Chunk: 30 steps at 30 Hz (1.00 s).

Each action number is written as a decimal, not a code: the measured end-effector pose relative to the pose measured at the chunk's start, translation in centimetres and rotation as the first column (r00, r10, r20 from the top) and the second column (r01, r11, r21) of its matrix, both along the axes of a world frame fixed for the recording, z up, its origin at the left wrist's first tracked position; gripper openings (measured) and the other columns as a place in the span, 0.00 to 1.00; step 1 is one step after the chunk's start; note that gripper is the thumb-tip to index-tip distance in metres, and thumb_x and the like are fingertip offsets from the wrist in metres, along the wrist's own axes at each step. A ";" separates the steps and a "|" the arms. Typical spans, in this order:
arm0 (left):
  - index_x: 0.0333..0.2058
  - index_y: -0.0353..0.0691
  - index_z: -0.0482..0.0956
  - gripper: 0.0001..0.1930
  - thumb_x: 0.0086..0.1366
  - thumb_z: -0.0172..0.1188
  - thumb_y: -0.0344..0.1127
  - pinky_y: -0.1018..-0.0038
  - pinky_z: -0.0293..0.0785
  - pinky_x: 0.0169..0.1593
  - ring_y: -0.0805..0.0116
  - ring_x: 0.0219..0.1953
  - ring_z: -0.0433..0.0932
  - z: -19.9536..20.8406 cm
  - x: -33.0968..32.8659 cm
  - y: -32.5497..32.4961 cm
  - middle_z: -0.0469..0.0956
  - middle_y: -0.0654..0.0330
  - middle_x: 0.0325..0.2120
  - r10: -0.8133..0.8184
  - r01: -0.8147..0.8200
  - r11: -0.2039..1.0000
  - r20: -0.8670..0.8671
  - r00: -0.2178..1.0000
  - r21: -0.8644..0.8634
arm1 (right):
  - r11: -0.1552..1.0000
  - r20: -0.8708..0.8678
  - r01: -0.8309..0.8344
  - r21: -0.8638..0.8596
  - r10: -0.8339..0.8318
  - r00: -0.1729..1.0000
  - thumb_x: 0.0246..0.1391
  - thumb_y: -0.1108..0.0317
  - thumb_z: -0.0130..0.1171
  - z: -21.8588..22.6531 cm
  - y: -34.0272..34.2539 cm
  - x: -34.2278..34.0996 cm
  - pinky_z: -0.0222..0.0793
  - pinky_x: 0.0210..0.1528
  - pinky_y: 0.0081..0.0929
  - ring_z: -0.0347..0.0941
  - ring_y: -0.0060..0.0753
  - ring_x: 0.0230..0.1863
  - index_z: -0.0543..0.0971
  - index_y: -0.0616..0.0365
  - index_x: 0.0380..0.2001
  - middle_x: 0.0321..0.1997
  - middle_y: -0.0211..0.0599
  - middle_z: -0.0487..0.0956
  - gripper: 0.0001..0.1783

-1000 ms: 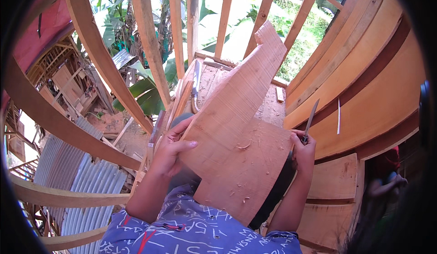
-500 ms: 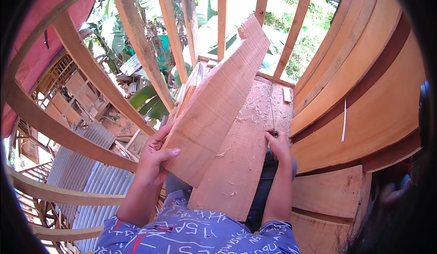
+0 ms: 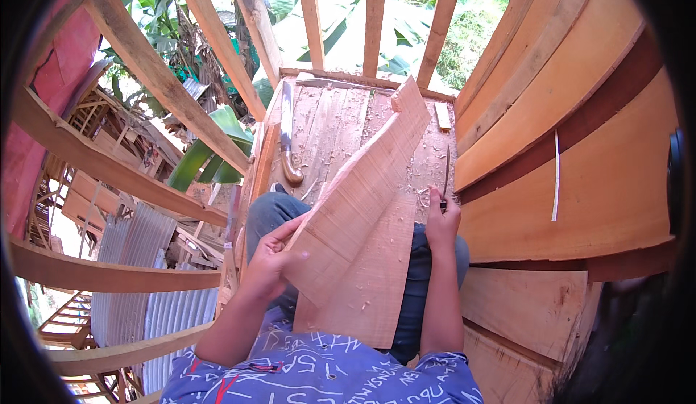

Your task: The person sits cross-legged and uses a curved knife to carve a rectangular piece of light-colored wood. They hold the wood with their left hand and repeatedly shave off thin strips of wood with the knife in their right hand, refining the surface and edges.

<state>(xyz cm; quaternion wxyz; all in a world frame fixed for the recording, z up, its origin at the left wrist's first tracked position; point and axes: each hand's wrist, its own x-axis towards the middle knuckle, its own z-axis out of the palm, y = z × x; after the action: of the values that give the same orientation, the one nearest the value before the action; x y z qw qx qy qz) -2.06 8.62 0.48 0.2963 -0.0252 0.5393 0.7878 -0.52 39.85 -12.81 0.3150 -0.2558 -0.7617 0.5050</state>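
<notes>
- The left hand (image 3: 272,263) lies flat, fingers spread, on the near left edge of the wooden board (image 3: 362,223). It steadies the board more than it grips it, and it is the hand that touches the board most clearly.
- The right hand (image 3: 442,223) is closed around the handle of a small knife (image 3: 444,179). The thin blade points up and away from the body. This hand sits just beside the right edge of the board; I cannot tell if it touches it.
- The board rests tilted on the person's lap, between the two hands. Its long axis runs from the near wide end at the knees to the narrow end, far and a little to the right.
- On the plank floor (image 3: 326,121) beyond the knees lies a machete (image 3: 288,139), apart from both hands, nearer the left one.
- Wood shavings (image 3: 428,157) are scattered on the floor near the knife blade.
</notes>
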 end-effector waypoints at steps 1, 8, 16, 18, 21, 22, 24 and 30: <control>0.61 0.34 0.70 0.35 0.50 0.62 0.20 0.70 0.70 0.60 0.66 0.56 0.75 -0.5 0.0 0.2 0.76 0.55 0.55 -0.006 0.006 1.000 0.011 1.000 0.003 | 1.000 -0.038 -0.025 0.013 0.025 0.999 0.66 0.49 0.52 0.2 -0.3 0.3 0.58 0.17 0.22 0.64 0.16 0.14 0.83 0.64 0.35 0.14 0.25 0.69 0.25; 0.60 0.33 0.69 0.34 0.51 0.64 0.21 0.70 0.71 0.59 0.66 0.55 0.76 -2.9 0.0 1.3 0.76 0.53 0.53 0.003 -0.003 1.000 0.115 0.993 0.001 | 0.899 0.177 -0.433 -0.069 0.438 0.881 0.66 0.48 0.51 3.4 -4.4 4.1 0.60 0.21 0.32 0.69 0.30 0.16 0.75 0.68 0.22 0.13 0.44 0.67 0.31; 0.60 0.28 0.69 0.31 0.56 0.66 0.25 0.73 0.67 0.60 0.69 0.55 0.73 -2.7 0.0 1.9 0.76 0.52 0.53 -0.131 0.110 0.967 -0.078 0.988 -0.231 | 0.853 0.445 -0.512 -0.101 0.499 0.744 0.60 0.46 0.58 7.3 -8.7 2.9 0.68 0.26 0.42 0.76 0.55 0.23 0.79 0.67 0.24 0.18 0.58 0.73 0.29; 0.60 0.27 0.69 0.31 0.57 0.65 0.25 0.73 0.66 0.61 0.69 0.57 0.73 -2.3 0.1 2.2 0.76 0.52 0.54 -0.147 0.112 0.956 -0.113 0.983 -0.271 | 0.864 0.529 -0.497 -0.077 0.458 0.714 0.58 0.40 0.57 8.0 -8.7 2.4 0.70 0.31 0.46 0.77 0.62 0.27 0.79 0.67 0.24 0.20 0.61 0.75 0.33; 0.61 0.26 0.66 0.33 0.56 0.64 0.23 0.75 0.71 0.55 0.71 0.52 0.76 -1.8 0.1 2.4 0.77 0.53 0.52 -0.169 0.117 0.944 -0.146 0.975 -0.307 | 0.884 0.491 -0.468 -0.001 0.408 0.770 0.57 0.41 0.58 7.8 -8.6 1.9 0.66 0.25 0.41 0.72 0.61 0.22 0.79 0.67 0.22 0.17 0.57 0.71 0.33; 0.61 0.26 0.66 0.33 0.56 0.64 0.23 0.74 0.71 0.56 0.71 0.52 0.76 -2.0 0.1 2.4 0.77 0.53 0.52 -0.166 0.112 0.945 -0.157 0.973 -0.307 | 0.884 0.509 -0.467 0.002 0.401 0.762 0.57 0.40 0.58 7.6 -8.5 1.8 0.66 0.25 0.42 0.72 0.61 0.22 0.79 0.67 0.21 0.17 0.57 0.71 0.33; 0.62 0.26 0.66 0.33 0.56 0.63 0.23 0.74 0.70 0.57 0.70 0.53 0.75 -2.1 0.1 2.4 0.76 0.53 0.53 -0.165 0.101 0.945 -0.184 0.969 -0.312 | 0.887 0.537 -0.462 0.007 0.386 0.750 0.56 0.39 0.57 7.2 -8.1 1.5 0.66 0.25 0.42 0.73 0.61 0.23 0.79 0.67 0.21 0.17 0.57 0.71 0.35; 0.62 0.27 0.66 0.30 0.59 0.60 0.22 0.72 0.64 0.63 0.68 0.59 0.70 -1.6 -0.3 2.2 0.73 0.51 0.57 -0.157 0.124 0.961 -0.117 0.981 -0.248 | 0.881 0.528 -0.466 0.075 0.361 0.768 0.55 0.37 0.58 6.9 -7.9 0.9 0.67 0.26 0.43 0.73 0.60 0.23 0.79 0.65 0.20 0.17 0.56 0.72 0.35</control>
<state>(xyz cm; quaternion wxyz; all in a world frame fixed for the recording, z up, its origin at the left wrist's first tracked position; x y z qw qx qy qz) -2.32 10.86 -1.09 0.3092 0.0313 0.6497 0.6937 0.36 31.95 -5.94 0.0116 -0.1693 -0.9014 0.3984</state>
